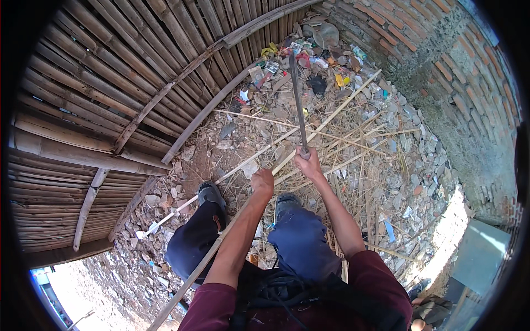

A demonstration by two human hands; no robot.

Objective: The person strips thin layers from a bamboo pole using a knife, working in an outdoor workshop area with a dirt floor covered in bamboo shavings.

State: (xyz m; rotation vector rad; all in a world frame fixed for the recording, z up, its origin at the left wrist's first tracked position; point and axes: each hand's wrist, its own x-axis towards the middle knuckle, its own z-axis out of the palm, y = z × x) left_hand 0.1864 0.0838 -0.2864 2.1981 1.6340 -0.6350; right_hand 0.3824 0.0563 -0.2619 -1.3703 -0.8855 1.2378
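Within left hand point(263, 181): long pole point(348, 102) | within right hand point(309, 164): machete point(299, 105)

Machete point(298, 105): long, narrow, dark blade, pointing away and slightly left, its handle nearest the wearer. Bamboo pole point(287, 161): pale, slender, running diagonally from lower left to upper right; the machete overlaps it near the handle, contact indeterminable.

T-shirt point(381, 284): maroon, short-sleeved on left and right
Trousers point(301, 234): dark navy blue, loose-legged
Shoes point(211, 194): dark grey, rounded toes, lighter marks
Straps point(359, 302): black, nearest the camera
Cord point(284, 282): thin, black, looped beside the straps
Left hand point(263, 181): bare
Right hand point(308, 164): bare
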